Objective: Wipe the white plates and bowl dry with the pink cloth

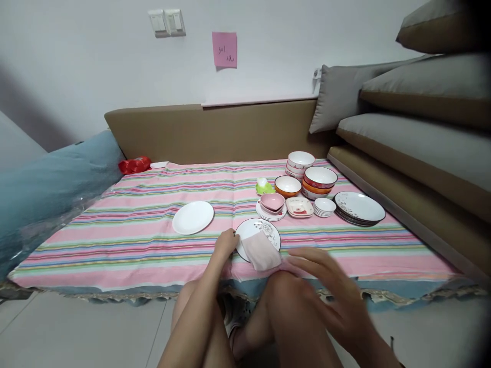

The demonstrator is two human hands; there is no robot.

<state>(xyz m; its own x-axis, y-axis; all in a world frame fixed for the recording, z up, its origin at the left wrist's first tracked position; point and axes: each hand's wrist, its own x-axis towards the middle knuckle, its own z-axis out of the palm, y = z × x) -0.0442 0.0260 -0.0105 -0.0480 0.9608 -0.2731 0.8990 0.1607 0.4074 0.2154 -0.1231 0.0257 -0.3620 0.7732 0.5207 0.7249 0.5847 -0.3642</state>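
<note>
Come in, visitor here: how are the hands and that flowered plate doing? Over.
Left hand gripping flowered plate by its rim. Right hand open, to the plate's right, blurred. White cloth covering part of plate.

The wall (pixel 268 30) is white, with light switches (pixel 167 23) and a pink note (pixel 224 49) on it. A long brown backrest (pixel 215 133) stands below. Big gray and brown cushions (pixel 422 138) pile up on the right. The floor (pixel 126 327) has pale tiles.

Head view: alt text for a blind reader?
Left hand holds the floral plate by its edge, a pale cloth on it; right hand open nearby. White plate and stacked bowls sit beyond, on a striped cover.
</note>
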